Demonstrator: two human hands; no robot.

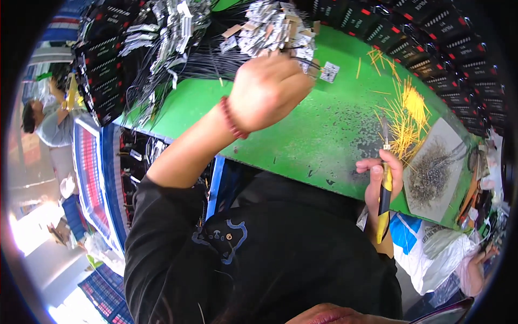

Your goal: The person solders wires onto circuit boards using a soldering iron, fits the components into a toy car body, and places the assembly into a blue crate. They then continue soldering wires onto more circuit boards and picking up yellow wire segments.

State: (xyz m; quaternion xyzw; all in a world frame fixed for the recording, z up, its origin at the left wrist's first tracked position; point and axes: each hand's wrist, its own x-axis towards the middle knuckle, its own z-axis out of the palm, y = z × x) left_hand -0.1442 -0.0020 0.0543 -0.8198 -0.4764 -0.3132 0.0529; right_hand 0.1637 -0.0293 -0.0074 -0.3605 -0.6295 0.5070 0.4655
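Observation:
Bent at the wrist, my left hand [272, 89] is over the near edge of a heap of small square circuit boards [272, 27] with black wires. Its fingers are curled closed, and their tips are hidden behind the back of the hand. One square board [329, 72] lies apart, just right of that hand. At the table's front right, my right hand [386, 175] grips a yellow and black soldering iron [384, 201], its metal tip pointing away from me. Beside the tip spreads a pile of thin yellow sticks or tubes [413, 105].
A pale board [453, 146] with dark residue lies at the green table's [259, 148] right end. Black printed boxes line the far edge [426, 38] and back left [102, 70]. Silvery wired parts [181, 27] are heaped at the far left. Another person [51, 119] stands beyond.

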